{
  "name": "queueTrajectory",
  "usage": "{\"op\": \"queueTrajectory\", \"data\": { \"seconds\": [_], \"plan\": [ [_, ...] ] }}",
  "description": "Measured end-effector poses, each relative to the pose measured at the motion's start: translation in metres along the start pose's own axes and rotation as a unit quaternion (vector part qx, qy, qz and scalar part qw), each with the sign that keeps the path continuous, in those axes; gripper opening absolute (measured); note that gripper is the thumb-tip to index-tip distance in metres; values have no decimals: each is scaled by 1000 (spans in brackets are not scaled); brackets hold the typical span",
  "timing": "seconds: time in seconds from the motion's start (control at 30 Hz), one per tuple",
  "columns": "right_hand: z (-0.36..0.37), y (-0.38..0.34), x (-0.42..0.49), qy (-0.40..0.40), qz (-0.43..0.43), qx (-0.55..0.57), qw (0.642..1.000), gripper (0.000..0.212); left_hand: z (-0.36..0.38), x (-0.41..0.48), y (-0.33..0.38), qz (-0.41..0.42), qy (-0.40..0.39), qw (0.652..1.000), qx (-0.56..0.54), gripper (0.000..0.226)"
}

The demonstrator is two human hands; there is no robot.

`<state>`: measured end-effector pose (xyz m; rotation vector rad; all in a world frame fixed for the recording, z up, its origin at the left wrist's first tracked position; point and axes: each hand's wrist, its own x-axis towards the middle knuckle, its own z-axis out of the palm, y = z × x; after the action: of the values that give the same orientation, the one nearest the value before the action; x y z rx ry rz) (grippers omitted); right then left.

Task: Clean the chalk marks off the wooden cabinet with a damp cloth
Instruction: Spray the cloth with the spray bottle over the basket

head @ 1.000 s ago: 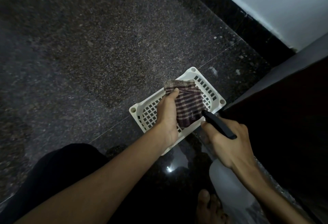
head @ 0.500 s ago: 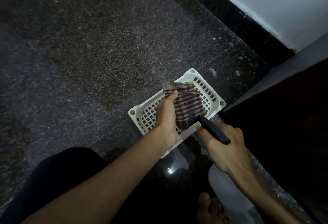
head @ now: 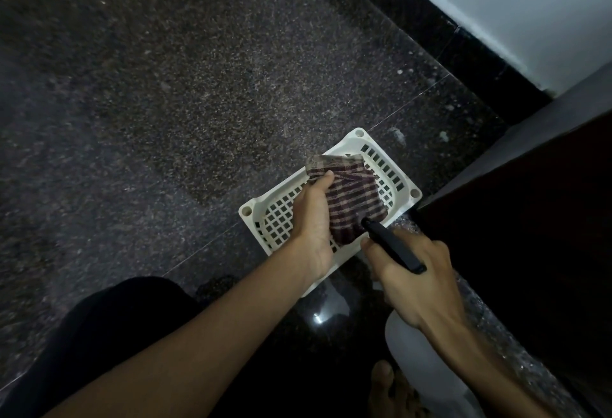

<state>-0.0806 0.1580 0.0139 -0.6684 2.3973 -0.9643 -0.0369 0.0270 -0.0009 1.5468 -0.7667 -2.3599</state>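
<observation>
My left hand grips a folded dark checked cloth and holds it above a white slotted plastic basket on the floor. My right hand grips a spray bottle; its black nozzle head touches the cloth's lower edge, and its translucent white body hangs below my wrist. The dark wooden cabinet fills the right side; no chalk marks show on it in this dim light.
The floor is dark speckled granite with a black skirting under a pale wall. Bubble wrap lies along the cabinet's base. My dark-clothed knee and bare toes are at the bottom.
My right hand has moved the spray nozzle left and closer, up against the cloth. My left hand and the cloth have stayed over the basket.
</observation>
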Motion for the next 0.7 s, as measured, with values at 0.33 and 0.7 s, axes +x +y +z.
{"op": "queueTrajectory", "data": {
  "seconds": [0.33,0.7],
  "plan": [
    [-2,3,4,26,-14,-3,1000,40,-1,-2,1,-7,-6,1000,1,32],
    [-7,4,9,22,17,-18,999,43,-4,-2,5,-9,-4,1000,-12,29]
  ]
}}
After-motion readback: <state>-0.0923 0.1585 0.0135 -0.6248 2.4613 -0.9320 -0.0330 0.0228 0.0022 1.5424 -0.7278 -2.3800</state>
